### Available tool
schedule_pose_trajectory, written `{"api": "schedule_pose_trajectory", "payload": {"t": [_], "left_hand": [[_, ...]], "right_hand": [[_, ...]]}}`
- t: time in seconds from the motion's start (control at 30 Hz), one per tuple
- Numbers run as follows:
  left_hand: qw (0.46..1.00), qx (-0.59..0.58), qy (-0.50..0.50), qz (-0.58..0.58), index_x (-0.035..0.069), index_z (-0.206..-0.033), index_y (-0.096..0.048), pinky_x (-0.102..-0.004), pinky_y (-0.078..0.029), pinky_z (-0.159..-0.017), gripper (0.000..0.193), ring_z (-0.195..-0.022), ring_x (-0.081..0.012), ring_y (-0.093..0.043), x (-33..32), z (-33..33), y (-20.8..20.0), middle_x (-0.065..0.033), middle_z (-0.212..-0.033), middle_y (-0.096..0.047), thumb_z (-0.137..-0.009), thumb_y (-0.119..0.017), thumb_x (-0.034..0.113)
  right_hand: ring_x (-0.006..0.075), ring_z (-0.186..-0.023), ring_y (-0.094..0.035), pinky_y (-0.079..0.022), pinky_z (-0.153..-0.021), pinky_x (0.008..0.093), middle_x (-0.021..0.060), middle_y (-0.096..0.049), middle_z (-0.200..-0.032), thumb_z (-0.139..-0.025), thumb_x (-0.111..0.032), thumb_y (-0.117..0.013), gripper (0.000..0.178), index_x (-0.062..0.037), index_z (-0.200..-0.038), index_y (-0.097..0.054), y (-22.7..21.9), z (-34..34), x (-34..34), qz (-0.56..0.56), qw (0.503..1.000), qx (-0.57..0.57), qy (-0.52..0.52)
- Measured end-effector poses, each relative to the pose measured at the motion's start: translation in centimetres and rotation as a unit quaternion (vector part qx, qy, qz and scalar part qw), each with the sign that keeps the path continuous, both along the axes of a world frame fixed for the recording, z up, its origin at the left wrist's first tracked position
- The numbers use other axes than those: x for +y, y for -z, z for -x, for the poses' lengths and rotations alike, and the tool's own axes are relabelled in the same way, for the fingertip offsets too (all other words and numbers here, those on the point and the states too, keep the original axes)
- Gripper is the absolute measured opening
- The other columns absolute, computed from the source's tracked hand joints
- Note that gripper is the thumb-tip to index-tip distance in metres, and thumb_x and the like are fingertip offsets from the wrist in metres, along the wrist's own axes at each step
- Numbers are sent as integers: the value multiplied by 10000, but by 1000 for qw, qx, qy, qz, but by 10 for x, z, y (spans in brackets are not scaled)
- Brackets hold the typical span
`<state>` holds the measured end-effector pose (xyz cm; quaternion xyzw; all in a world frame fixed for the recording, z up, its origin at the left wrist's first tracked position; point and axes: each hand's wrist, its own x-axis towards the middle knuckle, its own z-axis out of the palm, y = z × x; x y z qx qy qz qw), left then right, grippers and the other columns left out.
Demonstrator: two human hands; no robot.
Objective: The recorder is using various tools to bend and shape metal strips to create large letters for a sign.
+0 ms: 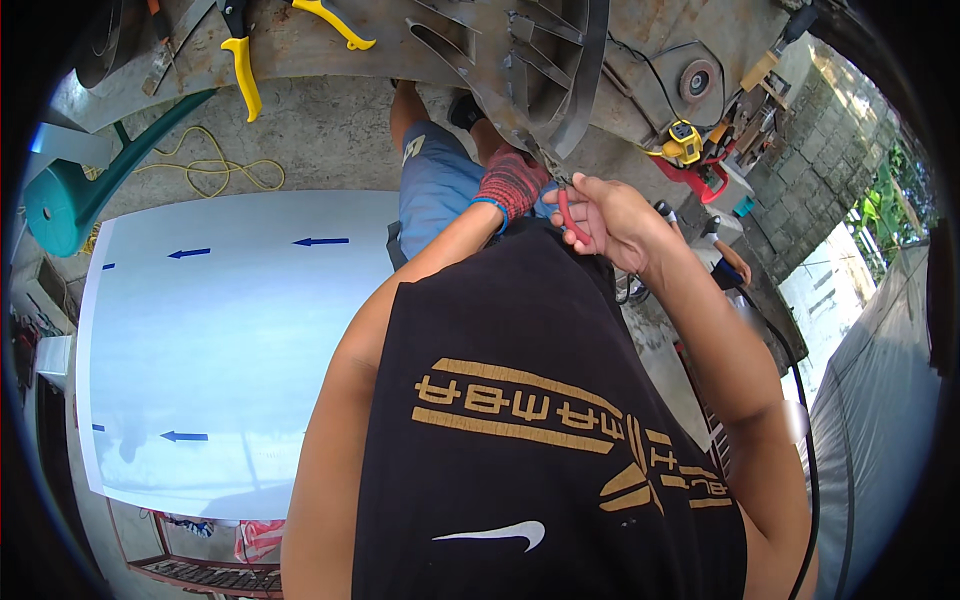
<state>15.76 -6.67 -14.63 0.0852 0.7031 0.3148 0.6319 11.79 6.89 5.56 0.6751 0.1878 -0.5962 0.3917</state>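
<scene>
My right hand [612, 222], bare, is closed around the red-handled pliers [572, 218], whose jaws point up toward the metal work. My left hand [512, 184] wears a red and black knit glove with a blue cuff. Its fingers are curled just left of the pliers' jaws; whatever they grip is hidden. Right beyond both hands lies a grey metal workpiece [570, 100] with a curved outer band and several slanted inner strips. It rests at the near edge of a rust-stained metal table [330, 60].
Yellow-handled snips [242, 80] overhang the table at the far left. A yellow power tool [683, 143] and a grinding disc [697, 80] lie far right. Left are a green stool [60, 208], yellow cord [215, 170] and a large pale sheet with blue arrows [230, 330].
</scene>
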Motion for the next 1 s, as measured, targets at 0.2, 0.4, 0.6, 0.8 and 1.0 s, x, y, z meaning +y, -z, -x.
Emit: {"api": "schedule_pose_trajectory", "payload": {"t": [0.2, 0.4, 0.6, 0.8, 1.0], "left_hand": [[996, -45, -6, -74, 4, -1135, -633, -395, -509, -880, 528, -1014, -337, -651, -3, 13, -7, -207, -1094, -680, -764, -772, 355], [987, 25, -156, 34, -43, -1258, -521, -426, -467, -960, 658, -1138, -399, -594, 7, 25, -74, -262, -1198, -631, -812, -722, 397], [968, 163, -166, 95, -68, -1302, -494, -435, -441, -1005, 718, -1196, -432, -554, 22, 0, -67, -307, -1226, -602, -847, -665, 460], [947, 240, -173, 126, -35, -1380, -423, -449, -399, -1059, 793, -1275, -418, -502, 18, -9, -85, -286, -1336, -542, -807, -734, 416], [842, 535, -70, 21, 61, -1261, -554, -468, -347, -1086, 633, -1289, -372, -447, -2, -13, -110, -208, -1346, -505, -742, -784, 339]], "right_hand": [[295, -806, -709, -613, -704, 402, 222, -673, -1052, -1049, -407, -348, 537, 49, -1274, -519, -36, -16, 1, 27, 996, 87, 0], [272, -807, -704, -610, -710, 383, 182, -655, -1036, -1019, -340, -489, 448, 33, -1266, -509, -57, -82, 37, -106, 968, 227, -31], [252, -844, -702, -596, -720, 351, 162, -647, -1066, -1015, -305, -501, 410, 2, -1286, -494, -63, -161, 57, -207, 930, 302, -22], [221, -831, -702, -593, -698, 320, 159, -650, -1065, -1012, -287, -504, 397, 1, -1285, -495, -53, -232, 60, -262, 905, 335, -20], [158, -767, -670, -561, -670, 279, 113, -657, -1023, -993, -282, -542, 396, -3, -1272, -511, -26, -268, 60, -343, 872, 339, -87]]}}
